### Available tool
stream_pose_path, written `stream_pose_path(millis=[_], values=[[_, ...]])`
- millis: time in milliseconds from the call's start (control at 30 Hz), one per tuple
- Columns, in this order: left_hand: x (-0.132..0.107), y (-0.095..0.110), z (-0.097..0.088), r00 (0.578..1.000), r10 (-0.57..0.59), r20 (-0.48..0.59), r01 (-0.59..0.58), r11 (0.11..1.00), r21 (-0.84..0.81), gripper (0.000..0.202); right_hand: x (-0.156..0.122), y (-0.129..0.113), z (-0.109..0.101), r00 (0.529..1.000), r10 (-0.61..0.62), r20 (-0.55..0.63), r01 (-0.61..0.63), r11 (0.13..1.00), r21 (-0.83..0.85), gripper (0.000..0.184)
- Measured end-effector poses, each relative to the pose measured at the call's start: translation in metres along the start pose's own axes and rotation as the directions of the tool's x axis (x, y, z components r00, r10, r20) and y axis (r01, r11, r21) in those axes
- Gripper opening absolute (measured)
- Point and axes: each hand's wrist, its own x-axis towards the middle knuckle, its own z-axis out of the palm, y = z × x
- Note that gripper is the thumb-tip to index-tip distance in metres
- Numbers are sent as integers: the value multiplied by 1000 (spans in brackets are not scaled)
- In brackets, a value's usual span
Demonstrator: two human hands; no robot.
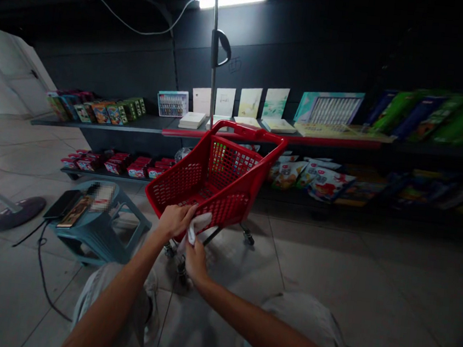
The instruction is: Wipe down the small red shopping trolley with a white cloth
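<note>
A red plastic mesh shopping cart (214,180) on small castors stands on the tiled floor right in front of me. My left hand (174,221) is at the cart's near rim, pinching the top of a white cloth (194,229) against the red mesh. My right hand (196,259) is lower, closed on the cloth's bottom end just below the rim. Nothing shows inside the basket through the mesh. My knees are bent in pale trousers below my arms.
A teal plastic stool (97,231) to my left holds a dark phone and a booklet. Behind it are a round fan base (18,213) and a black cable on the floor. Dark shelves (276,137) with packaged goods and cards line the wall, and a metal pole stands behind the cart.
</note>
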Motion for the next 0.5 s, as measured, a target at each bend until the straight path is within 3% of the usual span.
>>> stream_pose_path(millis=[133, 233, 300, 400, 500], values=[[-1, 2, -1, 1000, -15, 1, 15, 1000, -2, 65, -6, -4, -3, 989, 128, 68, -132, 989, 61, 31], [-2, 3, -1, 1000, -1, -6, 1, 1000, -3, 64, 7, -12, -18, 956, 286, 60, -292, 923, 250, 34], [-2, 5, -1, 1000, 18, -10, -18, 1000, -4, 63, 22, -19, -34, 941, 336, 30, -321, 864, 389, 34], [-3, 6, 0, 999, 40, -21, -40, 999, 1, 60, 53, -37, -68, 924, 358, -134, -260, 846, 466, 32], [-4, 7, 2, 999, 41, -29, -41, 999, 2, 56, 93, -61, -111, 885, 240, -399, -77, 921, 382, 32]])
